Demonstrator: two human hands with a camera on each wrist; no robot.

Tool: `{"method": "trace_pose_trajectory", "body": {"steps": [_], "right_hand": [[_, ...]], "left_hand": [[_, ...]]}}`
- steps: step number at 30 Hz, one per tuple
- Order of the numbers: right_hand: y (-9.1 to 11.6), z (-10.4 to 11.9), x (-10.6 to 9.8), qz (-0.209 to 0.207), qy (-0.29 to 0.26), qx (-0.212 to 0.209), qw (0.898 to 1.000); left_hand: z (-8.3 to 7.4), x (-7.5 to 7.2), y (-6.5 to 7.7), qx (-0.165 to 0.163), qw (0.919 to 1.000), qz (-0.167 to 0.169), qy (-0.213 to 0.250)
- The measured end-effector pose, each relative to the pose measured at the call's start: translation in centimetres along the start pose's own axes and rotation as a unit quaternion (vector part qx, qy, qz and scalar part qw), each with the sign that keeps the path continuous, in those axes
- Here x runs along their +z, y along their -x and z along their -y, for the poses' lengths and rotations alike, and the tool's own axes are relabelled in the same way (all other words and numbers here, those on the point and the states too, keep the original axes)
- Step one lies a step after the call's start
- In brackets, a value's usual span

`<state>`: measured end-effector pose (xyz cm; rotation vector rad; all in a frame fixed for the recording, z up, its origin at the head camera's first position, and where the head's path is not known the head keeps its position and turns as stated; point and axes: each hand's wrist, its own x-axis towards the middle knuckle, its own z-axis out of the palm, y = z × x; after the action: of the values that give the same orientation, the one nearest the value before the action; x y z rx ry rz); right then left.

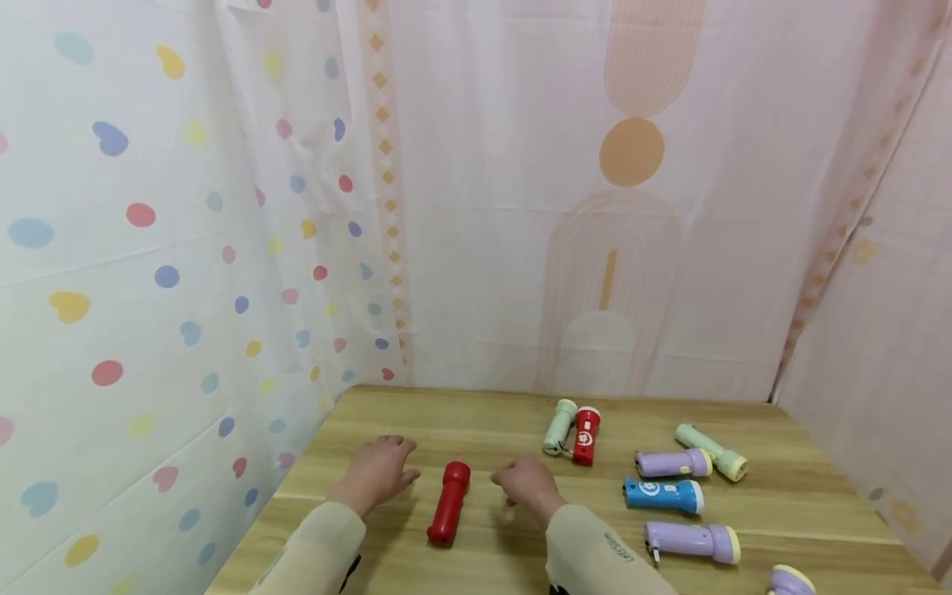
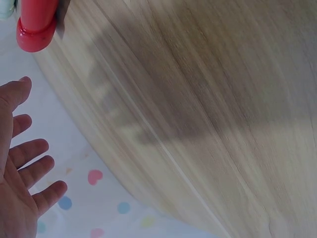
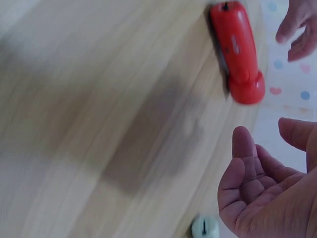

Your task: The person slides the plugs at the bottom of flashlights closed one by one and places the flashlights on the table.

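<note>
A red flashlight (image 1: 449, 504) lies on the wooden table between my two hands, its wider head pointing away from me. My left hand (image 1: 378, 473) hovers to its left with fingers spread and nothing in them; the left wrist view shows the palm and spread fingers (image 2: 32, 151) near the flashlight's red head (image 2: 35, 39). On the other side, my right hand (image 1: 530, 486) is held above the table, fingers loosely bent and holding nothing. In the right wrist view the red flashlight (image 3: 237, 52) lies beyond those bent fingers (image 3: 242, 144), apart from them.
Farther back, a mint green flashlight (image 1: 560, 427) and a red one with a white emblem (image 1: 586, 435) lie side by side. To the right are purple flashlights (image 1: 687, 540), a blue one (image 1: 664, 495) and another mint one (image 1: 711, 452). Patterned curtains (image 1: 476, 248) hang behind the table.
</note>
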<state>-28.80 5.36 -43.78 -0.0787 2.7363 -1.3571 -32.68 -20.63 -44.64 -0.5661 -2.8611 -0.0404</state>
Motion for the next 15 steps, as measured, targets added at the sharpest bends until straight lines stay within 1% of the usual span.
{"method": "trace_pose_trajectory", "body": {"steps": [5, 8, 13, 15], "right_hand": [[0.5, -1.4, -2.8, -0.004, 0.034, -0.016, 0.999], [0.7, -2.0, -4.4, -0.021, 0.052, -0.012, 0.998], [1.1, -2.7, -6.6, -0.042, 0.059, 0.0, 0.997], [1.2, -3.3, -7.2, -0.052, 0.073, -0.011, 0.996]], "left_hand": [[-0.3, 0.3, 0.2, 0.011, 0.9999, 0.0, 0.005], [-0.5, 0.2, 0.2, 0.012, 0.9999, 0.002, 0.006], [-0.8, -0.1, 0.2, 0.01, 0.9998, 0.009, 0.013], [-0.9, -0.1, 0.2, 0.012, 0.9998, 0.012, 0.013]]}}
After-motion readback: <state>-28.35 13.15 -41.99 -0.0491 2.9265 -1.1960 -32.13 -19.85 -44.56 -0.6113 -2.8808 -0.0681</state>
